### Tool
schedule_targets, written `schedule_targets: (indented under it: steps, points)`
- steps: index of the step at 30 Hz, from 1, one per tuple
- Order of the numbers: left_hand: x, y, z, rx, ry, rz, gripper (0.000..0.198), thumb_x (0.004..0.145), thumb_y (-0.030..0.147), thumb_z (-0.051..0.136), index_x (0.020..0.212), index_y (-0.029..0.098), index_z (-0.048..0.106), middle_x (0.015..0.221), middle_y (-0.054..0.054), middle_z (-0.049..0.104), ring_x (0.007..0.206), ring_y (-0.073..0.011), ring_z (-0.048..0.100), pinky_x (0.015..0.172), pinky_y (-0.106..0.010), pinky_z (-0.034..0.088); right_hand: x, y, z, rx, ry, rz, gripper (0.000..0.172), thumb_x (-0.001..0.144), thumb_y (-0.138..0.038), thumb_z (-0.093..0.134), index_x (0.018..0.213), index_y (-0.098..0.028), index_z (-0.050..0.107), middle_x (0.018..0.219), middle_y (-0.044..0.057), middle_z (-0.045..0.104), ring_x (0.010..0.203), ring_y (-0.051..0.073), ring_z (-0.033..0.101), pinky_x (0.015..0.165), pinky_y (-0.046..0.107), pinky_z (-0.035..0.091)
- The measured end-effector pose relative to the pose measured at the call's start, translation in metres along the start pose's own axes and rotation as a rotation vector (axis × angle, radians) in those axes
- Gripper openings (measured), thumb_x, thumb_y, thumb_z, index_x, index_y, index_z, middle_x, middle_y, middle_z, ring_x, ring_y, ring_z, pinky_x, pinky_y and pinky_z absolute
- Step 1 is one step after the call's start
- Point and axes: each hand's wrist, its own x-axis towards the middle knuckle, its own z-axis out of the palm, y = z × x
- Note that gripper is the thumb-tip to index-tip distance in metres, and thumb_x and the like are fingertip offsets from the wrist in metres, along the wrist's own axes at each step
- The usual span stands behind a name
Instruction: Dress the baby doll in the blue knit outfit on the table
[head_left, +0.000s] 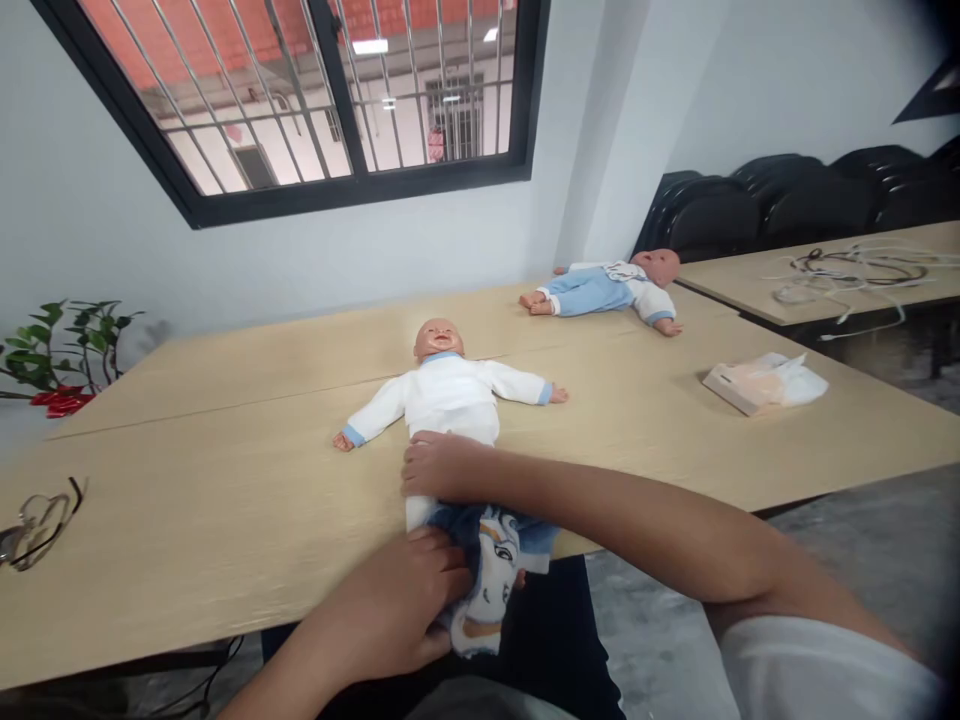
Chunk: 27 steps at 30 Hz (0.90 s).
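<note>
A baby doll point(450, 385) in a white long-sleeved top with blue cuffs lies on its back on the table, arms spread and head away from me. My right hand point(448, 466) reaches across from the right, its fingers curled over the doll's hip and upper leg. Closer to me, at the table's front edge, my left hand point(416, 595) is closed on blue overalls point(491, 575) with a printed animal face. The overalls are bunched around the doll's lower legs, and part of them hangs past the edge. My left fingertips and most of the doll's legs are hidden.
A second doll point(600, 285) in light blue overalls lies at the back right of the table point(225, 480). A tissue pack point(761, 382) lies to the right, glasses point(41, 525) at far left. Beyond are a potted plant point(67, 350), tangled cables point(847, 275) and stacked chairs point(795, 200).
</note>
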Motion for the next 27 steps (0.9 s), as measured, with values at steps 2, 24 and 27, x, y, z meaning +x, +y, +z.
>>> schedule_targets:
  steps: [2,24,27]
  points:
    - [-0.008,0.001,0.008,-0.013,0.011,-0.006,0.014,0.086,0.032,0.067,0.096,0.023,0.070,0.103,-0.008,0.071,0.103,-0.0306,0.063,0.094,-0.043,0.047,0.001,0.009,-0.009,0.018,0.037,0.005,0.013,0.095,-0.021,0.060,0.101,-0.020,0.072,0.104,0.008,0.076,0.103,0.026,0.066,0.099,0.039,0.045]
    - [-0.028,-0.097,0.064,-0.312,1.405,-0.381,0.042,0.070,0.010,0.062,0.109,0.023,0.054,0.113,-0.006,0.057,0.105,-0.0221,0.059,0.092,-0.037,0.051,-0.029,0.009,-0.032,-0.151,0.012,0.263,0.017,0.084,-0.020,0.065,0.100,-0.017,0.068,0.101,0.010,0.072,0.089,0.026,0.064,0.079,0.038,0.040]
    - [-0.027,-0.101,0.069,-0.416,1.572,-0.527,0.037,0.070,0.012,0.069,0.097,0.024,0.047,0.095,0.001,0.051,0.078,-0.0138,0.052,0.069,-0.026,0.046,-0.020,0.005,-0.028,-0.121,0.030,0.306,0.020,0.082,-0.023,0.066,0.100,-0.017,0.068,0.101,0.010,0.072,0.088,0.027,0.065,0.077,0.038,0.039]
